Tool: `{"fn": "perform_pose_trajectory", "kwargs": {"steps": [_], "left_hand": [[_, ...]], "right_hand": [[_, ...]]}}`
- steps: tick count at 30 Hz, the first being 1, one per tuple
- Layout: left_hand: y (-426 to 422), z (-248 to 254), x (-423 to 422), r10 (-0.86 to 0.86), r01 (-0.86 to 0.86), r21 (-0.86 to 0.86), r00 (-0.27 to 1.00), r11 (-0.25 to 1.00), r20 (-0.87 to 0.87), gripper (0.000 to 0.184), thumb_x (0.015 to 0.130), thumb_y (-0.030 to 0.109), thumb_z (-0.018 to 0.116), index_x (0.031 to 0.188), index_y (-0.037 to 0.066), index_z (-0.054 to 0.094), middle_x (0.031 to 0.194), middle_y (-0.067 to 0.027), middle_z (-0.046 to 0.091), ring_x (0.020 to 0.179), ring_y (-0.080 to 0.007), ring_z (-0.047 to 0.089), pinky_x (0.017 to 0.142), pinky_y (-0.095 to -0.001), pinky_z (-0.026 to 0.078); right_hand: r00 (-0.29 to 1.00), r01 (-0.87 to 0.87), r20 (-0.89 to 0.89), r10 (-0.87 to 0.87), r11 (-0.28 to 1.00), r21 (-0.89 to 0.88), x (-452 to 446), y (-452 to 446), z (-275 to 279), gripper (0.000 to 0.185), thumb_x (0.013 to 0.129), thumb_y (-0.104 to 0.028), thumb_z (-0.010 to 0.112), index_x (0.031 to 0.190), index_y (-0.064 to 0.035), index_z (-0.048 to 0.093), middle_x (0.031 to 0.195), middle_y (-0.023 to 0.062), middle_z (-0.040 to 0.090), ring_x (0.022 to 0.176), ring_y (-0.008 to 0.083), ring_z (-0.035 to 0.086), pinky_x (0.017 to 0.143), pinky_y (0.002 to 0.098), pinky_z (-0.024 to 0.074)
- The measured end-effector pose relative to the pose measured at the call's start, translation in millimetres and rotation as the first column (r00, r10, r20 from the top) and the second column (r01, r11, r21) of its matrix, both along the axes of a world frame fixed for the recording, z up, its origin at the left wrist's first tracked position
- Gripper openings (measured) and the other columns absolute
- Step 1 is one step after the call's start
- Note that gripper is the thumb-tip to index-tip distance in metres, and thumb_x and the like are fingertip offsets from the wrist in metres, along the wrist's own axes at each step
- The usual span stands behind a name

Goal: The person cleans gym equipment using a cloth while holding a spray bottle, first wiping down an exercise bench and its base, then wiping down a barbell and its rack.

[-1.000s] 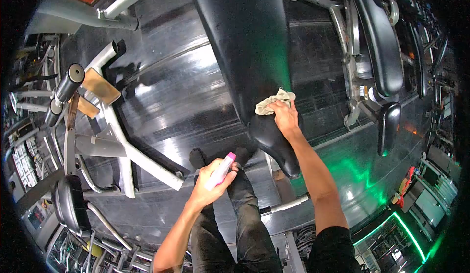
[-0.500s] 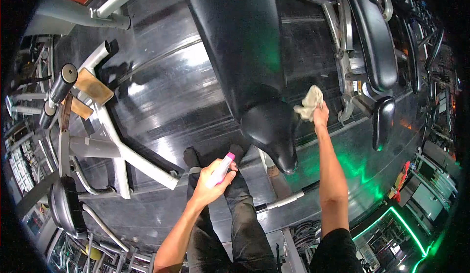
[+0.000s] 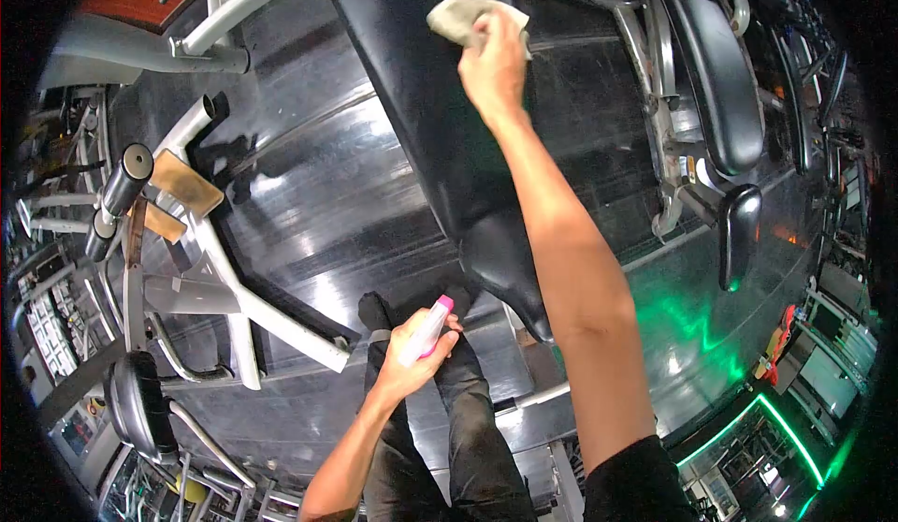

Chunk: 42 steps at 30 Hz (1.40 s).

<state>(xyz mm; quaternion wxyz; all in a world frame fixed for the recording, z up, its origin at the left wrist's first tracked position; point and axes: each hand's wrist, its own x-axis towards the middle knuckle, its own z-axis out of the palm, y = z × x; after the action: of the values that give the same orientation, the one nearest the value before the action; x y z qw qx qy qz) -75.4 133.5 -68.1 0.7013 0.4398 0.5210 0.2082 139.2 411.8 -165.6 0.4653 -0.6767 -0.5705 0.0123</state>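
Over cropped bench (image 3: 412, 106), right hand (image 3: 494, 75) gripping blurred cloth (image 3: 456, 19), left hand (image 3: 399, 374) curled round bottle (image 3: 427, 333).

Bench (image 3: 421, 110) ahead of you. Your right hand (image 3: 496, 68), with cloth (image 3: 456, 19), over bench's far part; contact unclear. Your left hand (image 3: 404, 358), with bottle (image 3: 430, 328), nearer you, left of bench's near end. Machine frame (image 3: 285, 326) on floor (image 3: 318, 148), left of bench; second bench (image 3: 716, 73) to right.

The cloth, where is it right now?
In the head view, the cloth is near the top, just right of middle, in the right hand, over the black bench.
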Motion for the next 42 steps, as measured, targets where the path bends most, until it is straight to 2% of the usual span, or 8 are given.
{"fn": "perform_pose_trajectory", "kwargs": {"steps": [2,9,20,28,30,32,35,42], "left_hand": [[1,-9,-3,-0.001,0.003,0.196,1.000,0.981,-0.009,0.019,0.084,0.001,0.063,0.102,0.001,0.058,0.088,-0.0038,0.064,0.072,-0.0087,0.059,0.063,-0.0230,0.049],[8,-12,-16,0.016,-0.011,0.127,0.999,0.992,-0.038,0.020,0.084,0.001,0.062,0.103,0.001,0.058,0.090,-0.0048,0.063,0.070,-0.0088,0.059,0.060,-0.0231,0.049],[20,-14,-14,0.042,-0.040,0.059,0.999,0.997,-0.024,0.021,0.084,0.002,0.062,0.104,0.000,0.057,0.092,-0.0052,0.063,0.072,-0.0097,0.060,0.064,-0.0255,0.050],[20,-16,-15,0.015,-0.015,-0.026,1.000,1.000,0.012,0.024,0.085,-0.003,0.059,0.108,0.001,0.054,0.095,-0.0081,0.062,0.076,-0.0117,0.059,0.063,-0.0260,0.051],[19,-14,-11,0.045,-0.045,-0.015,0.999,0.999,0.019,0.021,0.085,0.000,0.060,0.106,0.001,0.056,0.091,-0.0057,0.062,0.072,-0.0103,0.058,0.062,-0.0248,0.050],[18,-14,-9,0.074,-0.074,-0.007,0.997,0.997,0.029,0.019,0.085,0.002,0.061,0.103,0.001,0.058,0.088,-0.0033,0.062,0.068,-0.0089,0.058,0.061,-0.0235,0.049],[15,-16,-6,0.065,-0.065,-0.007,0.998,0.998,0.022,0.018,0.084,0.001,0.061,0.102,0.001,0.058,0.088,-0.0038,0.061,0.067,-0.0085,0.058,0.061,-0.0237,0.048],[15,-19,4,-0.016,0.019,0.065,0.999,0.998,-0.041,0.019,0.082,0.000,0.061,0.101,0.000,0.058,0.090,-0.0054,0.062,0.082,-0.0126,0.060,0.074,-0.0270,0.048]], "right_hand": [[0.992,0.013,0.119,0.030,0.938,-0.345,-18,-1,5,0.041,0.066,-0.004,0.066,0.104,-0.0100,0.052,0.120,0.0108,0.048,0.107,0.0317,0.048,0.089,0.0481,0.0366],[0.905,-0.036,0.401,0.141,0.966,-0.257,-14,17,-11,0.072,0.068,-0.003,0.064,0.135,-0.0146,0.041,0.142,0.0130,0.036,0.130,0.0328,0.035,0.107,0.0514,0.0243],[0.917,-0.205,0.166,0.362,0.787,-0.582,38,-180,-75,0.075,0.066,0.009,0.055,0.136,-0.0159,0.045,0.142,0.0127,0.039,0.131,0.0328,0.036,0.110,0.0445,0.0269],[0.972,-0.236,-0.177,0.157,0.633,-0.737,111,-226,-119,0.044,0.069,0.001,0.055,0.112,-0.0062,0.062,0.111,0.0187,0.061,0.105,0.0348,0.058,0.089,0.0386,0.0482],[0.913,-0.136,-0.316,-0.258,0.538,-0.832,117,-191,-62,0.029,0.074,-0.011,0.050,0.097,0.0002,0.065,0.096,0.0203,0.066,0.087,0.0319,0.066,0.073,0.0404,0.0494],[0.808,0.167,-0.203,-0.553,0.545,-0.821,112,-143,-28,0.036,0.080,-0.013,0.047,0.111,0.0000,0.060,0.103,0.0191,0.066,0.098,0.0240,0.063,0.082,0.0343,0.0465],[0.858,-0.071,-0.504,-0.101,0.948,-0.311,113,-77,-22,0.056,0.071,0.006,0.039,0.119,-0.0123,0.062,0.119,0.0148,0.061,0.114,0.0249,0.056,0.097,0.0299,0.0400],[0.975,-0.124,0.161,0.155,0.974,-0.188,35,-10,-28,0.062,0.066,0.010,0.054,0.122,-0.0175,0.059,0.139,0.0180,0.040,0.126,0.0347,0.041,0.106,0.0369,0.0351]]}}
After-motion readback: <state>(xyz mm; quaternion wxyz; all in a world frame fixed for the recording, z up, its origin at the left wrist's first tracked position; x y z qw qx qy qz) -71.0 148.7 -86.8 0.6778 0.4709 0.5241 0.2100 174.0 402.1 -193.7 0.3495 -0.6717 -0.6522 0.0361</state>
